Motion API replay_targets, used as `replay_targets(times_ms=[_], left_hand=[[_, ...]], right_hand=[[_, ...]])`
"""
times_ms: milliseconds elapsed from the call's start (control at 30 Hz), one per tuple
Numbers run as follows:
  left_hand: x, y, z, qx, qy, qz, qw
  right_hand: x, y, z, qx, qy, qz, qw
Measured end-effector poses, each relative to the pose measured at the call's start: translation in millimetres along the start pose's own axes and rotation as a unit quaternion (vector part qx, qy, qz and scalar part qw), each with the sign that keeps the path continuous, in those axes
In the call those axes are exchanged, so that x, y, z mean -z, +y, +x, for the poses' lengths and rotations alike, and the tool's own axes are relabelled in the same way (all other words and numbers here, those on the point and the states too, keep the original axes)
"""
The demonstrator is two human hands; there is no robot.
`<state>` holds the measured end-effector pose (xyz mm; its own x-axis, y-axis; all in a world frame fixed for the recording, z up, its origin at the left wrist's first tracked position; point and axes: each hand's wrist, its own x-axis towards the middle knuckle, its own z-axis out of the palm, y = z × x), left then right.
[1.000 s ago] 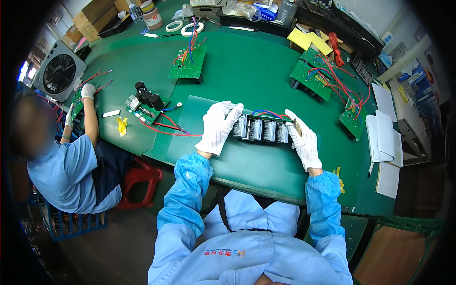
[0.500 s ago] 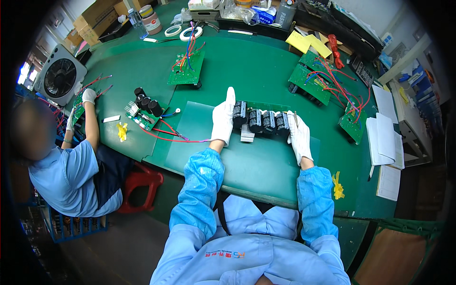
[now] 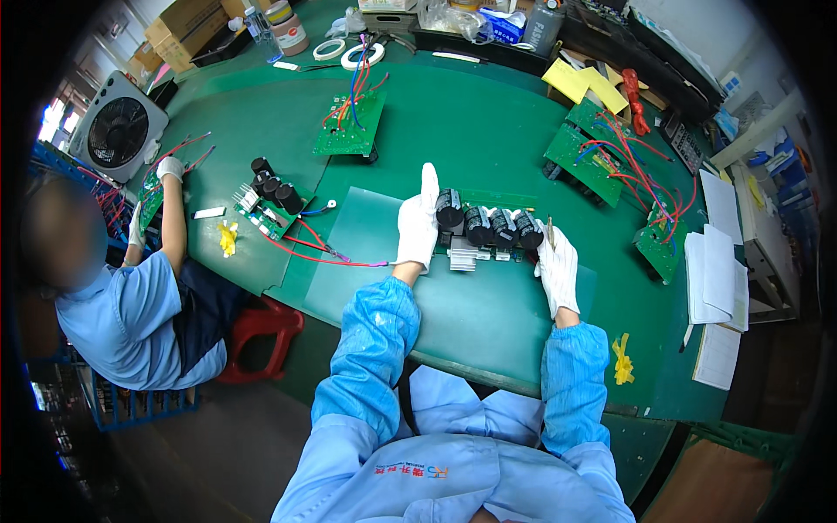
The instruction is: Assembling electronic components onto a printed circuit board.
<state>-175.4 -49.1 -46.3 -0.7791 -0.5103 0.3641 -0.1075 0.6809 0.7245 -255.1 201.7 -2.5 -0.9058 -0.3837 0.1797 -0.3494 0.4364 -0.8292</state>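
Observation:
A green circuit board (image 3: 499,200) with several black cylinder capacitors (image 3: 504,228) and a silver finned heat sink (image 3: 466,254) is between my white-gloved hands, above the table. My left hand (image 3: 417,228) grips its left end, thumb stretched along the side. At the other end, my right hand (image 3: 559,268) is closed at the board's edge. A thin, pointed, brownish thing (image 3: 550,230) sticks up by its fingers, too small to name. To the left, another board (image 3: 272,220) with black capacitors lies with its red wire (image 3: 314,255) reaching toward my left wrist.
Wired boards stand at the far middle (image 3: 353,126) and on the right (image 3: 586,161). Papers (image 3: 711,275) lie at the right edge, tape rolls (image 3: 363,57) at the back. A co-worker (image 3: 122,301) handles a board on the left, near a fan (image 3: 120,131).
The held board has tipped, so the capacitors' round tops and more of the heat sink show. Both my hands keep their places at its ends. The whole view has shifted slightly.

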Motion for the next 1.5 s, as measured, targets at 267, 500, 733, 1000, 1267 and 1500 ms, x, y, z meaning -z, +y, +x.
replay_targets(times_ms=[267, 500, 733, 1000, 1267, 1500], left_hand=[[5.6, 5.4, -1.3, -0.002, -0.015, 0.037, 0.999], [18.1, 3.5, -2.1, 0.004, -0.053, -0.031, 0.998], [16.4, -13.1, -24.3, -0.056, -0.149, -0.05, 0.986], [12.2, -24.5, -49.8, -0.096, -0.073, -0.048, 0.992], [20.2, -8.3, -43.5, -0.124, -0.074, -0.002, 0.99], [27.8, -0.3, -43.7, -0.136, -0.077, 0.017, 0.988]], right_hand=[[2.5, 4.5, 2.6, -0.062, -0.037, 0.049, 0.996], [9.2, -3.8, -21.1, -0.008, -0.075, -0.035, 0.997], [26.8, 11.3, -85.6, 0.039, -0.104, -0.019, 0.994], [52.5, -71.8, -32.3, -0.097, -0.08, -0.027, 0.992], [23.7, -80.7, 5.1, 0.268, -0.196, -0.192, 0.924], [25.3, -99.6, 5.5, 0.419, -0.185, -0.286, 0.842]])
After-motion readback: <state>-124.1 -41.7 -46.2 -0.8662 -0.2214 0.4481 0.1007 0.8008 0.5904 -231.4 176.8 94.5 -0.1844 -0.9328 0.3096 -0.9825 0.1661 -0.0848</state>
